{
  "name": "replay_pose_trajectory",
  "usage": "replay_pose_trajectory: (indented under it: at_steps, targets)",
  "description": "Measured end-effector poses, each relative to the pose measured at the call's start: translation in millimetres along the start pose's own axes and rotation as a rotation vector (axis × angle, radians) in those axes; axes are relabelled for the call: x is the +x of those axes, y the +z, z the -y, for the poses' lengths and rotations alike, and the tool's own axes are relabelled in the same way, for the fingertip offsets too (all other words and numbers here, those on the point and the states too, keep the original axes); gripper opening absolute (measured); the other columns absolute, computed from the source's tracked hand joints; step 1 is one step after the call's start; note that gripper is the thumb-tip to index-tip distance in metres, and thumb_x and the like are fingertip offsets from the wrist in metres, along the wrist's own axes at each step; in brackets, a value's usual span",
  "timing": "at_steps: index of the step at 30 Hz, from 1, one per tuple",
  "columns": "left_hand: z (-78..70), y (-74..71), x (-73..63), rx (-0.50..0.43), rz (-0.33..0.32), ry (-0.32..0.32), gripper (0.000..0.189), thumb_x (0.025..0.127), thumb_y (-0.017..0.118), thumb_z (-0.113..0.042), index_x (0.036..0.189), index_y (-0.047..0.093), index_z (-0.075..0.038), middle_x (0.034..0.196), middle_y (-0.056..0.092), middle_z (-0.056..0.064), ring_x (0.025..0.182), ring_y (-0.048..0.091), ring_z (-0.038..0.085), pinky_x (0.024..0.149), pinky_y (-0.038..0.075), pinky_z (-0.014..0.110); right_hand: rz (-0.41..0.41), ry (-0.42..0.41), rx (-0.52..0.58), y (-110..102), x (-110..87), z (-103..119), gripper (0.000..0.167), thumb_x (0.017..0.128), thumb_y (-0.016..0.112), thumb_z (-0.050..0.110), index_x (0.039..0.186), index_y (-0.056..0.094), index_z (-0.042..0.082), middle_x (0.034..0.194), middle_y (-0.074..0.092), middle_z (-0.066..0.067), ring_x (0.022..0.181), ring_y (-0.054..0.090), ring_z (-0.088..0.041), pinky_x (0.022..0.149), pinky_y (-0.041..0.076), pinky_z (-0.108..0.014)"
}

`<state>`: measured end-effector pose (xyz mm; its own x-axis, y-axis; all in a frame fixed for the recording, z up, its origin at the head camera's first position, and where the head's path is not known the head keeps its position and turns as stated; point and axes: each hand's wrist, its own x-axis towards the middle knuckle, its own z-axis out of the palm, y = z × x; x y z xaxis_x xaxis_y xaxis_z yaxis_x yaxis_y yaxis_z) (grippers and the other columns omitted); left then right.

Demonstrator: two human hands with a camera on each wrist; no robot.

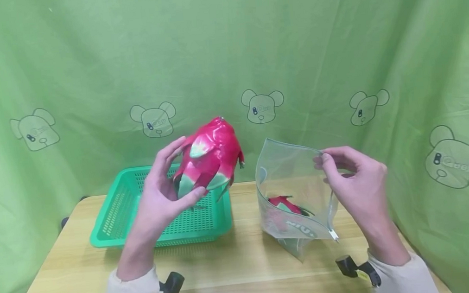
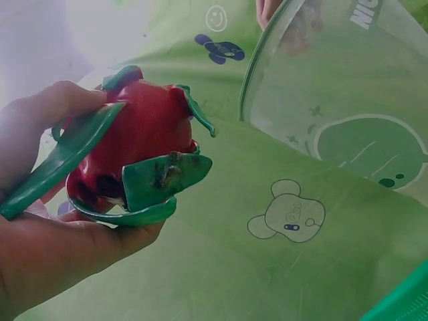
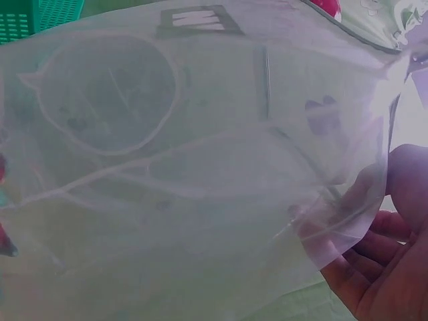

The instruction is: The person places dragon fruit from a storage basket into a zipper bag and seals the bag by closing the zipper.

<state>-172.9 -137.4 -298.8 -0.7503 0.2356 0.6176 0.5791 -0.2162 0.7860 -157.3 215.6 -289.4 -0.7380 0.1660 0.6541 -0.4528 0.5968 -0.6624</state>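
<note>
At frame centre, the left hand [image 1: 161, 197] curls its grip round a glossy pink, green-scaled dragon fruit [image 1: 210, 158]; the right hand [image 1: 357, 184] pinches a clear plastic zip bag [image 1: 290, 192].

Two dragon fruits [image 1: 212, 155] [image 1: 283, 205], one bag [image 1: 291, 178], one basket [image 1: 119, 212].

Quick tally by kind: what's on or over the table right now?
Dragon fruit: 2, one held in the left hand at, one inside the bag
Clear zip bag: 1, pinched by the right hand
Green basket: 1
Total: 4
</note>
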Motion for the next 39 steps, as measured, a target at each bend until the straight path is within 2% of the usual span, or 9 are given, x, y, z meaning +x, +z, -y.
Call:
replay_pose_trajectory:
  at_steps: [5, 9, 12, 18, 27, 34, 39]
  targets:
    - [-2.2, 4.5, 3.0, 0.020, 0.025, 0.009, 0.086, 0.078, 0.076, 0.013, 0.153, 0.043, -0.016, 0.156, 0.040, 0.007, 0.144, 0.034, 0.031, 0.110, 0.046, 0.050, 0.002, 0.001, -0.002, 0.1, -0.5, -0.2, 0.012, 0.098, 0.067, 0.008, 0.102, 0.077, 0.004, 0.093, 0.078, -0.006, 0.078, 0.073, -0.012, 0.062, 0.059, -0.023]
    - [-5.8, 10.1, 5.7, 0.024, 0.065, 0.005, 0.087, 0.078, 0.077, 0.011, 0.153, 0.043, -0.018, 0.154, 0.040, 0.007, 0.142, 0.039, 0.032, 0.104, 0.052, 0.049, 0.001, 0.003, 0.000, -0.2, -0.7, -0.3, 0.012, 0.098, 0.067, 0.008, 0.103, 0.077, 0.004, 0.094, 0.078, -0.007, 0.078, 0.073, -0.011, 0.062, 0.059, -0.023]
    - [-8.1, 15.2, 8.0, 0.017, 0.091, -0.009, 0.087, 0.079, 0.077, 0.010, 0.154, 0.043, -0.019, 0.152, 0.042, 0.008, 0.137, 0.045, 0.035, 0.096, 0.056, 0.051, 0.002, -0.002, 0.002, -1.2, -0.6, -0.2, 0.012, 0.098, 0.067, 0.008, 0.103, 0.077, 0.004, 0.094, 0.078, -0.007, 0.078, 0.073, -0.011, 0.061, 0.059, -0.023]
    - [-12.1, 23.1, 10.4, 0.024, 0.119, -0.054, 0.086, 0.080, 0.078, 0.007, 0.154, 0.045, -0.023, 0.149, 0.045, 0.008, 0.131, 0.052, 0.037, 0.088, 0.059, 0.052, 0.004, -0.016, 0.007, -2.6, -0.1, 0.0, 0.012, 0.098, 0.066, 0.008, 0.102, 0.077, 0.004, 0.093, 0.078, -0.006, 0.078, 0.073, -0.012, 0.061, 0.059, -0.023]
    - [-17.2, 35.6, 15.9, 0.062, 0.194, -0.099, 0.088, 0.081, 0.078, 0.006, 0.154, 0.045, -0.028, 0.150, 0.048, 0.004, 0.129, 0.058, 0.031, 0.090, 0.059, 0.048, -0.008, -0.019, -0.002, -5.2, 0.3, -0.8, 0.012, 0.098, 0.066, 0.008, 0.102, 0.077, 0.003, 0.092, 0.078, -0.008, 0.077, 0.073, -0.010, 0.061, 0.059, -0.021]
    - [-21.4, 46.4, 22.4, 0.164, 0.201, -0.141, 0.087, 0.081, 0.081, 0.001, 0.151, 0.047, -0.039, 0.147, 0.047, -0.007, 0.127, 0.059, 0.022, 0.089, 0.060, 0.043, -0.019, -0.021, -0.022, -7.5, -0.4, -0.6, 0.014, 0.098, 0.066, 0.008, 0.103, 0.077, 0.003, 0.094, 0.078, -0.009, 0.076, 0.072, -0.006, 0.061, 0.058, -0.018]
    - [-26.9, 53.0, 26.9, 0.212, 0.229, -0.143, 0.086, 0.079, 0.084, -0.003, 0.150, 0.049, -0.038, 0.144, 0.049, -0.007, 0.125, 0.059, 0.021, 0.087, 0.061, 0.040, -0.017, -0.019, -0.023, -7.8, -0.1, -1.1, 0.014, 0.098, 0.065, 0.009, 0.104, 0.077, 0.003, 0.095, 0.078, -0.009, 0.078, 0.072, -0.005, 0.062, 0.058, -0.017]
